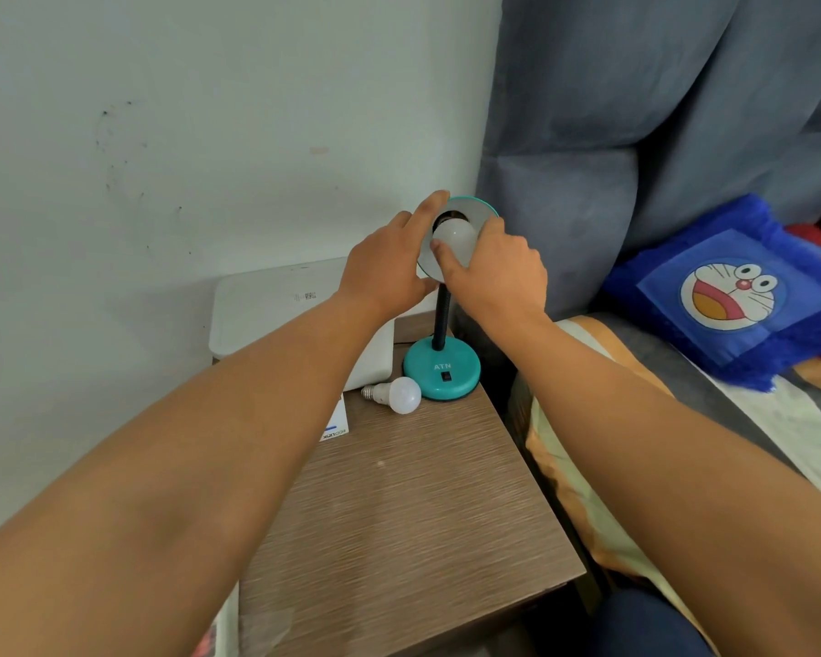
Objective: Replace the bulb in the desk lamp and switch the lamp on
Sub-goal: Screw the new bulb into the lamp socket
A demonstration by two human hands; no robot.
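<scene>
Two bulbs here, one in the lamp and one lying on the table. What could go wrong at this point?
The loose bulb lies on its side beside the lamp base, near the table's edge; a bump might roll it off. The lamp's thin bendy neck could flex or tip while the right hand turns the bulb in the shade, though the left hand steadies the shade.

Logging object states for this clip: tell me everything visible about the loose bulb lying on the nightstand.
The loose bulb is a white, matte-looking globe with a paler collar and a silvery screw base. It lies on its side on the wood-grain nightstand, screw base pointing left toward a white box, globe right beside the teal lamp base; whether they touch is unclear. It is unlit and looks intact. Neither hand touches it: the left hand and right hand are up at the lamp shade.
</scene>
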